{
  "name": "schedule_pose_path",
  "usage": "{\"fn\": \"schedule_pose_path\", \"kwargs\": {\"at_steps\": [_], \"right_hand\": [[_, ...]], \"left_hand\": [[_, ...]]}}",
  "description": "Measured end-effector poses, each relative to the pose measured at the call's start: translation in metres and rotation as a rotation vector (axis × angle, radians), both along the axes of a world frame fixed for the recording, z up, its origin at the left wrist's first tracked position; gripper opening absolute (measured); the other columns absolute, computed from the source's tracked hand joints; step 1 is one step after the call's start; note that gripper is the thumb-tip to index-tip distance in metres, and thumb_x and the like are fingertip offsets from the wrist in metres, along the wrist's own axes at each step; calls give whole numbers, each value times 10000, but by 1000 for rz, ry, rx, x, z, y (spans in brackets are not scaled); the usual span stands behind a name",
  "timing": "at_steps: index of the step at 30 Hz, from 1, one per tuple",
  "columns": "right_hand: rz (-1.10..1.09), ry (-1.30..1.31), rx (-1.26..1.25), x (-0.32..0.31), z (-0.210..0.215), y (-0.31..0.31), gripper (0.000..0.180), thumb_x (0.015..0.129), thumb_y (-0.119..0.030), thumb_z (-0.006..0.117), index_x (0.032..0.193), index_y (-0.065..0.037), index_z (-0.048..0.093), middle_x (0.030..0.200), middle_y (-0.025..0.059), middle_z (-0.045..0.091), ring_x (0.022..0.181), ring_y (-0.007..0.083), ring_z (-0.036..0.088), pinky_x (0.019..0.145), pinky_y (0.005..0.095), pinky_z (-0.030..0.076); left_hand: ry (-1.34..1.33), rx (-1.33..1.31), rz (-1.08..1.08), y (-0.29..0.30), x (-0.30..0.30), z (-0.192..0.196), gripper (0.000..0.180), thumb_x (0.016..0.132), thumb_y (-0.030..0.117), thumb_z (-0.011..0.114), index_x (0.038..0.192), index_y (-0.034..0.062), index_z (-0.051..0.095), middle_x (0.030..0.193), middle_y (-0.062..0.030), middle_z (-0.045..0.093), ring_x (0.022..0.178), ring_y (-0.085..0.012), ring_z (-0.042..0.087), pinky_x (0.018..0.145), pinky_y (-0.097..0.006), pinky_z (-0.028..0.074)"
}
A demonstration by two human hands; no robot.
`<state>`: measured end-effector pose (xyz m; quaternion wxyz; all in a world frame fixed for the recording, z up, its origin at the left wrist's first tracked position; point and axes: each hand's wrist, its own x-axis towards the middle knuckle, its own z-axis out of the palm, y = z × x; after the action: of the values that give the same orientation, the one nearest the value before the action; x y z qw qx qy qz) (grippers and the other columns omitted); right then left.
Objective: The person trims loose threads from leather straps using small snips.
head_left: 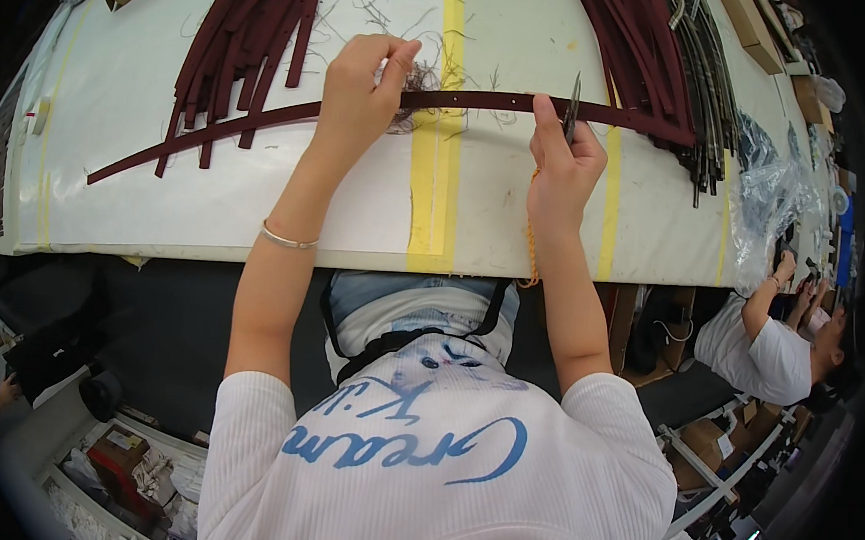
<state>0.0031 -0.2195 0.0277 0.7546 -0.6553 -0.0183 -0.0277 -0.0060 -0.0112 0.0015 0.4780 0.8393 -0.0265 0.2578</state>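
Our right hand (565, 169) holds slim, pointed metal snips (572, 107) at the long, narrow, maroon fabric-like strip (484, 100), which passes under our curled left hand (361, 82), whose grip we cannot tell. The strip looks light and pliable; we'd pinch its flat faces beside each hand.

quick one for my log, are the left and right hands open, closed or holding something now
Left hand: closed in a pinch; what it holds, if anything, cannot be told.
Right hand: closed, holding snips.
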Motion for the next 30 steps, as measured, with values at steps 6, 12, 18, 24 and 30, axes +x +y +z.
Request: {"fn": "schedule_pose_path", "kwargs": {"at_steps": [6,12,18,24,30], "right_hand": [[-29,-40,-21,0,0,-5,392,882,-153,697,578,-102,456,571,-110,349,528,4,213,470,244,143],[-4,22,75,5,-1,-9,469,871,-164,704,548,-137,364,537,-105,292,494,12,183,466,257,118],[11,28,144,7,-3,-7,481,876,-152,695,545,-149,346,528,-108,288,481,10,178,461,261,104],[13,-17,164,9,-4,-11,428,881,-161,695,561,-131,412,535,-111,297,478,12,183,455,258,112],[32,-258,-621,-3,-3,2,270,819,-267,758,743,-35,641,480,-31,443,423,51,353,410,245,265]], "left_hand": [[-98,-20,56,2,-2,12,143,870,62,620,995,10,666,951,-79,679,945,-191,616,896,-311,425],[-47,27,-289,-5,-5,10,128,771,64,701,894,36,677,814,-68,667,755,-214,599,750,-323,454],[-243,314,-268,-11,-3,5,65,793,11,669,839,14,623,833,-82,634,744,-244,574,739,-335,434],[-164,345,-235,-22,-7,1,75,863,-24,562,908,4,508,808,-113,577,742,-284,541,710,-361,435],[-25,150,-229,-19,-10,-1,53,918,-24,492,964,-8,471,818,-151,558,716,-313,540,661,-362,452]]}}
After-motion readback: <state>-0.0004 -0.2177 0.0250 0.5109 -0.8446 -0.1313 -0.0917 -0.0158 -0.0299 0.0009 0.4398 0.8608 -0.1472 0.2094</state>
